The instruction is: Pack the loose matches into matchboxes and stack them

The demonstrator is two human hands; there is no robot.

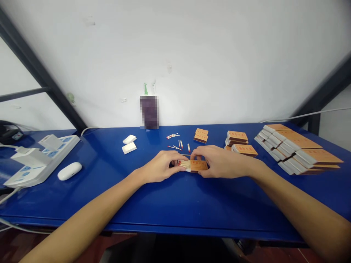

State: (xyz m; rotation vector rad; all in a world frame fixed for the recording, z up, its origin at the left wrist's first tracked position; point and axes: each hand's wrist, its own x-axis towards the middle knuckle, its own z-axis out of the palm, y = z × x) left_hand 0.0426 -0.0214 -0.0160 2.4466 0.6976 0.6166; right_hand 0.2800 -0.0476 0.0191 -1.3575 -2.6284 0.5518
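Between my two hands, low over the blue table, is an orange matchbox (199, 166) with its tray slid partly out to the left. Red-tipped matches (184, 164) show in the exposed part of the tray. My left hand (161, 166) pinches the tray's left end between thumb and fingers. On the other side, my right hand (219, 161) grips the orange sleeve, thumb at the near edge and fingers at the far edge. Several loose matches (175, 147) lie scattered just beyond the box, some red-headed ends pointing toward me.
Two white tray-like pieces (129, 147) lie left of the matches. Orange matchboxes (201, 135) sit behind my right hand, with small stacks (237, 136) and a large pile (298, 146) further right. A power strip (44, 160) and white earbud case (69, 171) occupy the left.
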